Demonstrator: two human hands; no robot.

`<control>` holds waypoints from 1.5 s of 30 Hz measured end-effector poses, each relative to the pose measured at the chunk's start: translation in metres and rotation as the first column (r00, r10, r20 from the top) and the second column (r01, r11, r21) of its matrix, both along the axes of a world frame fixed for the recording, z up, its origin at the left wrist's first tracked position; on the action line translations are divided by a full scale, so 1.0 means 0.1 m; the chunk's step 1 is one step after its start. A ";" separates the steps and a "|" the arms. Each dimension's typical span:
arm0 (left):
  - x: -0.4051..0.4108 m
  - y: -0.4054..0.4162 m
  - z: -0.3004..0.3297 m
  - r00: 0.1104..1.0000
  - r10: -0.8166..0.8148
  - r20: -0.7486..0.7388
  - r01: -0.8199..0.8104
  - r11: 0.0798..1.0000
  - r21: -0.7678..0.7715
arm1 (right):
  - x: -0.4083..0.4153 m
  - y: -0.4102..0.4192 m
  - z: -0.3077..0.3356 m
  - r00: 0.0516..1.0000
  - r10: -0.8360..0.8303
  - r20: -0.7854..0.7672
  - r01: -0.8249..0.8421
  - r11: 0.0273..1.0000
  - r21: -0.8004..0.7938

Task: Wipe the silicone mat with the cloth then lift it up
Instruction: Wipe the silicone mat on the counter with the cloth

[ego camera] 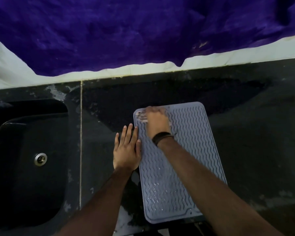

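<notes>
The silicone mat (pixel 182 160) lies flat on the dark bench (pixel 254 142), just right of the sink (pixel 27 159). The left hand (pixel 127 149) rests spread and flat, fingers straight, at the mat's left edge, bracing it. The right hand (pixel 156 120) works the far left corner; it is motion-blurred, and appears to grip a pale cloth (pixel 141 116), largely hidden. Droplets glisten on the near half. Judgement: wiping is under way and incomplete; the lift is not yet done.

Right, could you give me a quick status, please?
Left hand flat on silicone mat edge. Right hand blurred at far corner, cloth barely visible. Mat flat, wet. Nothing obstructing.
</notes>
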State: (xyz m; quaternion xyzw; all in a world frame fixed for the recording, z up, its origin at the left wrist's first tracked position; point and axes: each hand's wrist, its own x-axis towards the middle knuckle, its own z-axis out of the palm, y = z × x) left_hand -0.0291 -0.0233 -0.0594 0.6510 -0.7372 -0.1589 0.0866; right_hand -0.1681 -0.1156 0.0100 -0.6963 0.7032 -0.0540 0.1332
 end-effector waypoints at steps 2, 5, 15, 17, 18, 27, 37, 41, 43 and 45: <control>0.00 -0.01 0.02 1.000 0.010 0.002 -0.010 1.000 -0.004 | 0.28 0.01 0.00 0.992 0.126 0.006 -0.126 0.992 -0.021; -0.01 0.00 0.02 1.000 0.019 -0.001 -0.019 1.000 0.005 | 0.13 -0.03 0.00 0.972 0.234 -0.013 -0.234 0.971 -0.042; 0.00 0.01 0.06 1.000 0.018 -0.005 -0.018 1.000 0.012 | -0.81 -0.14 0.01 0.986 -0.132 -0.104 0.131 0.991 -0.015; -0.01 0.00 0.06 1.000 0.017 -0.007 -0.017 1.000 0.012 | -0.49 -0.15 0.00 0.981 -0.181 -0.068 0.182 0.983 0.011; -0.01 0.00 0.05 1.000 0.017 -0.008 -0.017 1.000 0.011 | -0.31 -0.15 0.01 0.984 -0.170 -0.045 0.172 0.985 0.023; -0.01 -0.01 0.03 0.999 0.038 0.018 -0.038 0.999 0.014 | 0.29 -0.01 -0.01 0.956 0.292 0.013 -0.291 0.956 -0.044; 0.00 0.01 0.07 1.000 0.024 -0.014 -0.024 1.000 0.007 | -1.01 -0.06 -0.03 0.974 -0.218 -0.054 0.214 0.974 -0.072; 0.00 0.01 0.05 1.000 0.016 -0.017 -0.016 1.000 0.008 | -0.35 -0.05 0.00 0.976 -0.209 -0.052 0.210 0.978 0.001; 0.00 0.00 0.05 1.000 0.014 -0.002 -0.014 1.000 0.003 | 0.04 0.00 -0.01 0.994 -0.098 -0.049 0.100 0.994 0.036; 0.00 -0.01 0.04 1.000 0.014 0.017 -0.013 1.000 -0.002 | 0.24 0.05 0.00 0.999 0.020 -0.031 -0.020 1.000 0.019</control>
